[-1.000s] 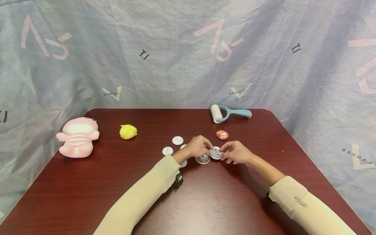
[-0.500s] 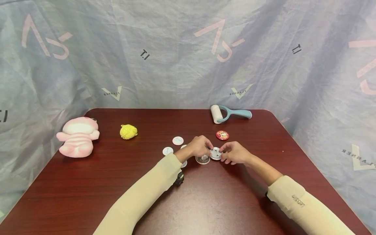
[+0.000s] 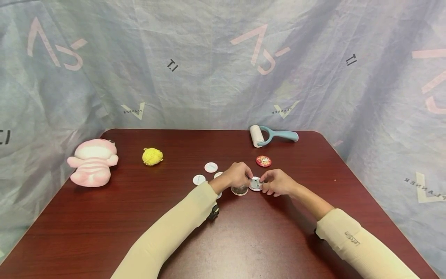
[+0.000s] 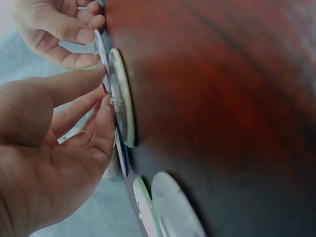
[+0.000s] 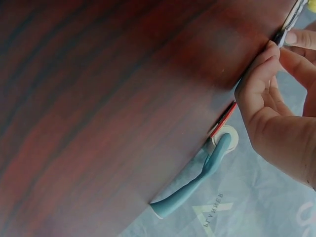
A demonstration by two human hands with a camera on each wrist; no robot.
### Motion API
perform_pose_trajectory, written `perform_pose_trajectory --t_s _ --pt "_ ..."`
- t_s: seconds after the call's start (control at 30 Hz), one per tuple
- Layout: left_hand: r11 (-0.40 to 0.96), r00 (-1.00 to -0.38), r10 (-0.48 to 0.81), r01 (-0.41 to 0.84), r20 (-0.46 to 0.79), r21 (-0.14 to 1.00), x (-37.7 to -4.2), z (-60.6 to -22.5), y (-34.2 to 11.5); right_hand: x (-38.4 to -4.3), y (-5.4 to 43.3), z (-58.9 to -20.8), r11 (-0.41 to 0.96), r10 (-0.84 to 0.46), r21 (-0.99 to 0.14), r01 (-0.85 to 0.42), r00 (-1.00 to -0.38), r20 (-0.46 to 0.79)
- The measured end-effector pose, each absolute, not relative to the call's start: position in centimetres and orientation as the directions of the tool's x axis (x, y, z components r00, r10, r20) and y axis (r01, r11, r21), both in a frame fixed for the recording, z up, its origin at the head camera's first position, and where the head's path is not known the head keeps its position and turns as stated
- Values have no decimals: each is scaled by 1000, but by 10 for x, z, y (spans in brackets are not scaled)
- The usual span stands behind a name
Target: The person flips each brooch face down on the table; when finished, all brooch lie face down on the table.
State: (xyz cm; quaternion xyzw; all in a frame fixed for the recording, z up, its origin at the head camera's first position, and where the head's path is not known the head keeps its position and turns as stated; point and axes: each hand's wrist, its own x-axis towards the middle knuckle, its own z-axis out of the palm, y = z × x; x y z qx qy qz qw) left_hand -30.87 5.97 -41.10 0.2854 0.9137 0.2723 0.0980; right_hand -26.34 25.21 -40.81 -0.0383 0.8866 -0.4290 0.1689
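A round pin badge (image 3: 256,184) lies back-up between my two hands, its silvery back and pin showing in the head view. My left hand (image 3: 238,174) pinches its left edge, while the thumb and finger of my right hand (image 3: 280,182) hold its right edge. In the left wrist view this badge (image 4: 100,48) is seen edge-on, close to a second round badge (image 4: 122,98) flat on the table. That second badge (image 3: 239,190) sits partly hidden below my left hand. Beyond my right hand (image 5: 274,108) lies a red patterned badge (image 3: 263,161).
Several pale badges, among them one white badge (image 3: 210,167) and another (image 3: 199,179), lie left of my left hand. A blue-handled lint roller (image 3: 257,135) is at the back right. A yellow yarn ball (image 3: 152,156) and a pink plush toy (image 3: 93,163) lie on the left.
The held badge has shifted very slightly toward me and tilted a little. Both hands keep nearly the same place and grip.
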Motion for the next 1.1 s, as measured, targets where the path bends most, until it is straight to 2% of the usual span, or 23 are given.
perform_pose_trajectory --t_s 0.27,0.53,0.8,1.1 --pt "695 -814 581 482 -21 534 -307 -409 60 -262 250 -407 661 -226 -749 38 -942 -246" --pt "695 -817 576 501 17 515 -304 -403 57 -265 252 -403 696 -170 -717 31 -964 -206" --pt "659 -833 550 475 57 582 -303 -393 38 -268 248 -399 684 -191 -730 6 -964 -187" --pt "635 -898 423 388 120 668 -307 -391 14 -272 239 -392 671 -199 -741 -30 -970 -142"
